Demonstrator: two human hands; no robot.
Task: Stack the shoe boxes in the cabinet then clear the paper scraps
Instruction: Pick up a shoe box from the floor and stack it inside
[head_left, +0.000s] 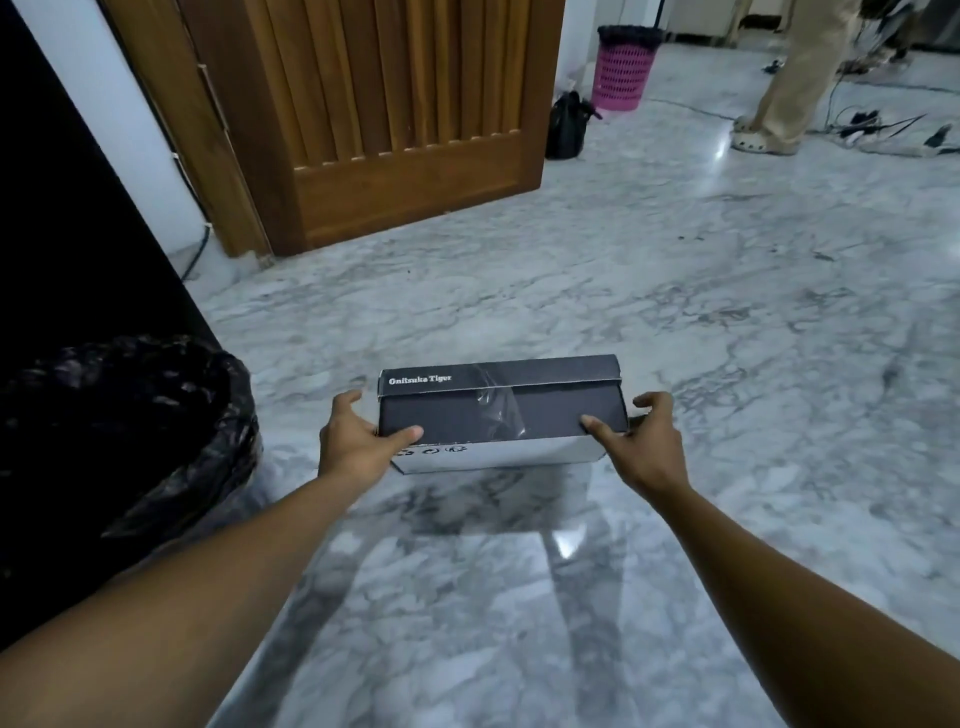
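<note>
A dark grey shoe box (498, 410) with white lettering on its lid and a strip of clear tape across the front is held above the marble floor, tilted so that its pale underside shows. My left hand (358, 441) grips its left end, thumb on the front face and fingers curled round the side. My right hand (641, 441) grips the right end in the same way. The cabinet and the paper scraps are not in view.
A bin lined with a black bag (119, 431) stands at my left against a dark panel (62, 218). A wooden door (374, 119) is ahead. Farther back are a black bag (566, 124), a pink basket (623, 67), cables (878, 124) and a standing person's leg (789, 78).
</note>
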